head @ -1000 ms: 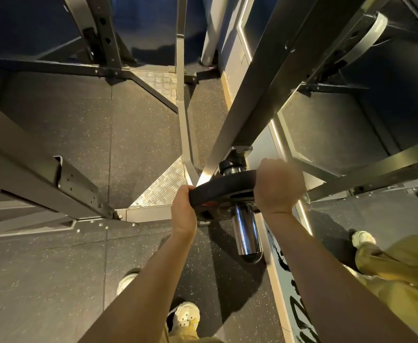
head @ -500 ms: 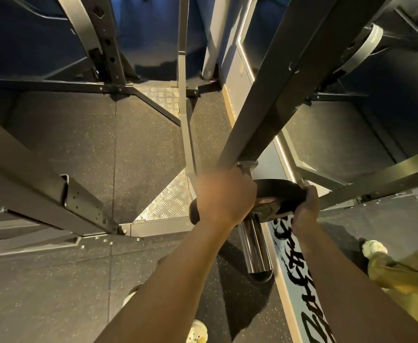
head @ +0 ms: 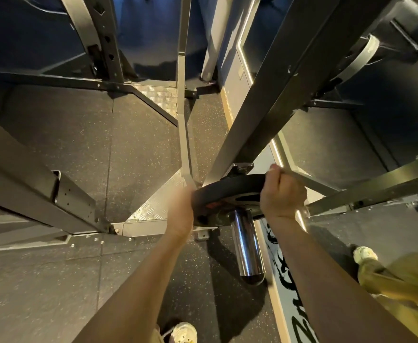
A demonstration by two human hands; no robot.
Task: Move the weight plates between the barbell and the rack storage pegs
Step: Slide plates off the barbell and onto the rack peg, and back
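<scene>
Two hands (head: 181, 211) (head: 282, 194) hold one weight plate (head: 230, 194).

Single head-worn wide-angle view, aimed steeply down past both forearms at rack upright (head: 272, 100) and speckled floor (head: 118, 157). Close on chrome peg (head: 246, 246); strong edge distortion. Own shoe (head: 183, 331) at bottom edge.

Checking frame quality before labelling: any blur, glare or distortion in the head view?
Head view: the left hand is motion-blurred, while the right hand and weight plate are sharp; bright glare streaks the chrome peg; wide-angle distortion bows and splays the rack beams; warm light on the floor, upper corners dark.
</scene>
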